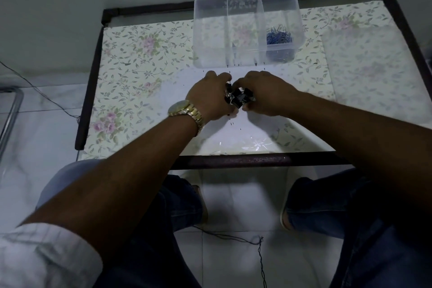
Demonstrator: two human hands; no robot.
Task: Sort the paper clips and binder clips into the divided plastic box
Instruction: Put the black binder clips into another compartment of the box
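A clear divided plastic box (210, 30) stands at the far middle of the table. Its right compartment holds a heap of blue paper clips (279, 36); the left and middle compartments look bare. In front of the box, my left hand (210, 98) and my right hand (264, 96) are cupped together around a bunch of black binder clips (239, 98) just above the table. Both hands close on the bunch from either side. Much of the bunch is hidden by my fingers.
The table (140, 65) has a floral cover and a dark frame (233, 161). A gold watch (184, 110) sits on my left wrist. Thin wires (259, 252) lie on the tiled floor beneath. A metal tube (11, 110) stands at the left.
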